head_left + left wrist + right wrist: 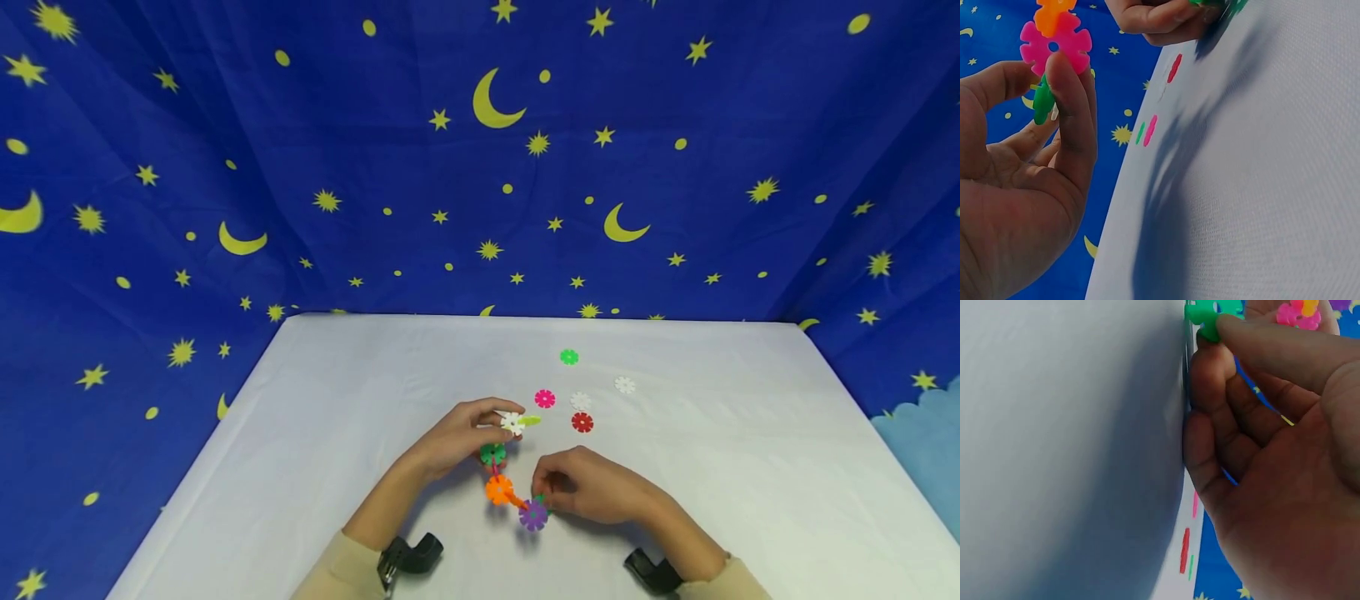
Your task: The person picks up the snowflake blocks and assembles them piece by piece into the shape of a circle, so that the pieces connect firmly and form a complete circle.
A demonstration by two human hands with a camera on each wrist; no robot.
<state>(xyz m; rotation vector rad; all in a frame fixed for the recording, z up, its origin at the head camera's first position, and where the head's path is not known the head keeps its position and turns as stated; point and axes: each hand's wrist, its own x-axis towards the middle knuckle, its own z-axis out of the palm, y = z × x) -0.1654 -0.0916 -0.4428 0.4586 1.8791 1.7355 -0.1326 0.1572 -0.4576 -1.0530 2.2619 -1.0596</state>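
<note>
Pinching a part-built chain (499, 490) with the left hand (457, 437) and a green disc (1200, 314) at its end with the right hand (596, 489), leaving 5 loose discs (582, 422) on the counter (750, 433).

No text, label, brand, number or sign could be read on the flower-shaped discs (582, 422), the patterned blue cloth (420, 167), the white bench (360, 375) or the black wrist mounts (422, 557).
</note>
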